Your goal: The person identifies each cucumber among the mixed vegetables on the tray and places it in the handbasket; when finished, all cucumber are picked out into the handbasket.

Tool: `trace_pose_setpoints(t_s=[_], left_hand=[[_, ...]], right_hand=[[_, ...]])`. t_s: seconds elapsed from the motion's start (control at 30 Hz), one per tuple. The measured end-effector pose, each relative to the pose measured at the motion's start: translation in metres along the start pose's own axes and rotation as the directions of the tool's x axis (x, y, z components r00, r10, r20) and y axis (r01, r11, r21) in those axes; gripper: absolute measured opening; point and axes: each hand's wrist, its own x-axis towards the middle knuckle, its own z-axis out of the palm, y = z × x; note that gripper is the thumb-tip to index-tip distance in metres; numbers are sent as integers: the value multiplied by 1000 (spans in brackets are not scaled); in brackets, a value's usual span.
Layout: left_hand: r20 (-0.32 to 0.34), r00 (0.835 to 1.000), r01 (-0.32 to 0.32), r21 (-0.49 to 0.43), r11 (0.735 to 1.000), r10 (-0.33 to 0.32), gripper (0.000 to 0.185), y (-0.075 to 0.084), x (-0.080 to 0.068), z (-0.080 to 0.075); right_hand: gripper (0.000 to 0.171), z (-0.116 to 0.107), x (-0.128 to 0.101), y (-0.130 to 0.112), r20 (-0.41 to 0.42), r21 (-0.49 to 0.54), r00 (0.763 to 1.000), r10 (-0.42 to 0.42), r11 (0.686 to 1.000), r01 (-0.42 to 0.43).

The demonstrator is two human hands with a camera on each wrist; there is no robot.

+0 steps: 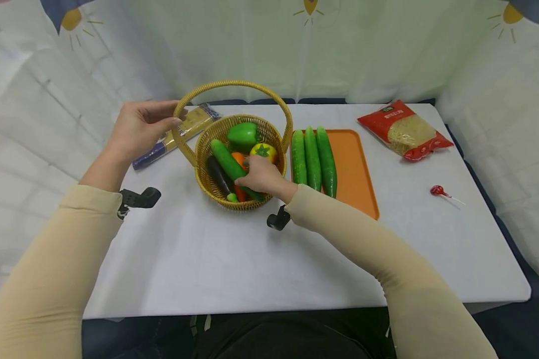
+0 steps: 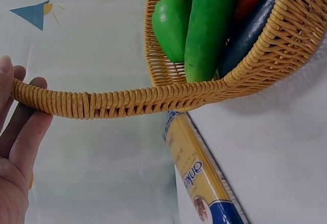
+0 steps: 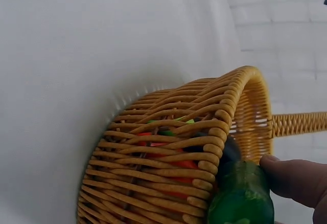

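Note:
A wicker basket [image 1: 206,184] with a tall handle [image 1: 233,85] stands mid-table. It holds a green cucumber [image 1: 226,159], a green pepper [image 1: 243,133], a yellow tomato [image 1: 263,151], a dark eggplant [image 1: 217,174] and something orange. My left hand [image 1: 172,119] holds the handle low on its left side. In the left wrist view its fingers [image 2: 20,127] lie around the woven handle [image 2: 112,104]. My right hand [image 1: 247,182] reaches into the basket and grips the cucumber's near end. The right wrist view shows a fingertip [image 3: 294,180] pressed on that cucumber end [image 3: 242,198] by the rim [image 3: 204,152].
An orange tray [image 1: 357,172] right of the basket carries three cucumbers [image 1: 313,157]. A red food packet [image 1: 404,130] lies at the back right, a red lollipop [image 1: 439,190] nearer the right edge. A spaghetti pack [image 1: 161,147] lies behind the left hand. A curtain backs the table.

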Motion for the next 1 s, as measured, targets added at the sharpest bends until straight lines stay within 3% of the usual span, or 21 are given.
trace_pose_setpoints(t_s=[0.23,0.53,0.73,1.0], left_hand=[[-2,1000,-4,5,1000,4,36,-4,0,0],[-7,1000,-4,10,1000,4,36,-7,1,0],[-9,1000,-22,-14,1000,22,36,-8,1,-1],[-5,999,-53,-34,998,53,35,-7,3,0]], right_hand=[[59,-3,-2,10,55,225,998,9,974,-21],[55,-24,-24,30,108,441,993,-53,897,0],[53,-53,-49,58,117,414,989,-86,910,30],[54,-94,-86,121,168,392,973,-158,916,82]])
